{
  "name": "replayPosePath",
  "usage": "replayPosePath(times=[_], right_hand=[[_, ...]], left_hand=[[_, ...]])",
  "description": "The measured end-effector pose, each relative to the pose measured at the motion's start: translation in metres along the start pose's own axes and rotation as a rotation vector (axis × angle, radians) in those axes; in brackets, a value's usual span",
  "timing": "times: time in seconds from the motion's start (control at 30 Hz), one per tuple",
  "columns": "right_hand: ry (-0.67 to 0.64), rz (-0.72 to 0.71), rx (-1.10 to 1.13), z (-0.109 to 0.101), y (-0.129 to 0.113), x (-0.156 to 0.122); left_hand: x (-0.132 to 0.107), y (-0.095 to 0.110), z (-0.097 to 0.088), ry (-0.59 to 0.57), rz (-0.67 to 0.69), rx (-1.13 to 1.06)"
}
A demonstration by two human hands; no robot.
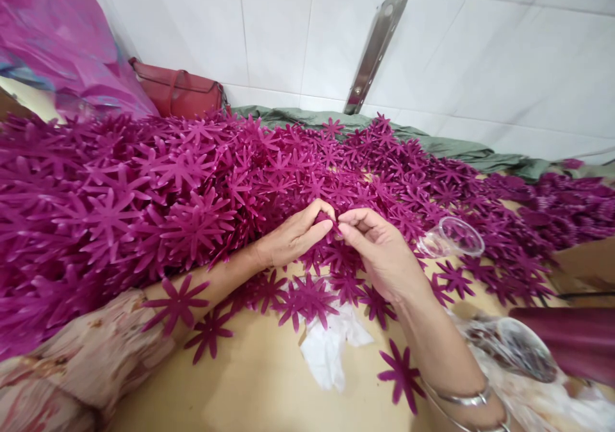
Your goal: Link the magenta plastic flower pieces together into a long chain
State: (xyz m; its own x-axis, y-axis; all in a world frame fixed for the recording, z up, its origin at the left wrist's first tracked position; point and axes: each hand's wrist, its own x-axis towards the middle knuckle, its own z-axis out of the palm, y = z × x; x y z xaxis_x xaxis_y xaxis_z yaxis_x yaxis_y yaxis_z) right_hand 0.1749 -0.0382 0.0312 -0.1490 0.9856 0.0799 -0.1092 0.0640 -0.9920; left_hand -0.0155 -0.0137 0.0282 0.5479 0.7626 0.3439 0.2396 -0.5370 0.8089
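Note:
My left hand (298,233) is closed, its thumb and forefinger pinching a purple flower piece (325,218) that is mostly hidden by the fingers. Close beside it, my right hand (379,246) also has thumb and forefinger pinched together at the edge of this piece. Both hands are in front of a large heap of purple flower pieces (115,220) with long narrow petals. Loose flower pieces (312,297) lie below the hands, some over a crumpled white tissue (331,348). One more flower piece (177,304) rests against my left forearm.
A clear plastic cup (461,236) lies on its side at the right. Plastic bags (552,393) and a dark red object (571,342) are near the right edge of the table (250,387). Behind the heap are a red handbag (177,91), a pink bag (62,41) and green cloth (461,147).

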Motion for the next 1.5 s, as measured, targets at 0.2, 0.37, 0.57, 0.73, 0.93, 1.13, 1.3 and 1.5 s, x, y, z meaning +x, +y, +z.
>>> replayPosePath(times=[0.2,0.37,0.57,0.73,0.93,1.13,1.3,1.5], right_hand=[[0.038,-0.060,-0.116,0.010,0.011,-0.003],[0.164,-0.070,-0.282,0.017,0.012,-0.008],[0.247,-0.191,-0.535,0.012,0.003,-0.009],[0.055,-0.201,-0.545,0.002,-0.005,-0.006],[0.206,-0.387,-0.565,0.004,-0.007,-0.007],[0.129,-0.533,-0.685,0.011,0.000,-0.007],[0.171,-0.497,-0.647,0.013,0.005,-0.007],[0.199,-0.467,-0.640,0.012,0.002,-0.009]], left_hand=[[0.001,-0.007,0.004,0.002,0.102,-0.047],[0.002,-0.008,0.007,-0.003,0.088,-0.006],[0.004,-0.004,0.009,0.064,0.037,0.047],[0.004,-0.002,0.007,0.063,-0.024,0.009],[0.005,-0.013,0.009,0.053,-0.030,0.100],[0.005,-0.026,0.017,0.036,0.002,0.224],[0.002,-0.024,0.020,-0.011,-0.036,0.217],[0.002,-0.022,0.022,0.003,-0.033,0.237]])
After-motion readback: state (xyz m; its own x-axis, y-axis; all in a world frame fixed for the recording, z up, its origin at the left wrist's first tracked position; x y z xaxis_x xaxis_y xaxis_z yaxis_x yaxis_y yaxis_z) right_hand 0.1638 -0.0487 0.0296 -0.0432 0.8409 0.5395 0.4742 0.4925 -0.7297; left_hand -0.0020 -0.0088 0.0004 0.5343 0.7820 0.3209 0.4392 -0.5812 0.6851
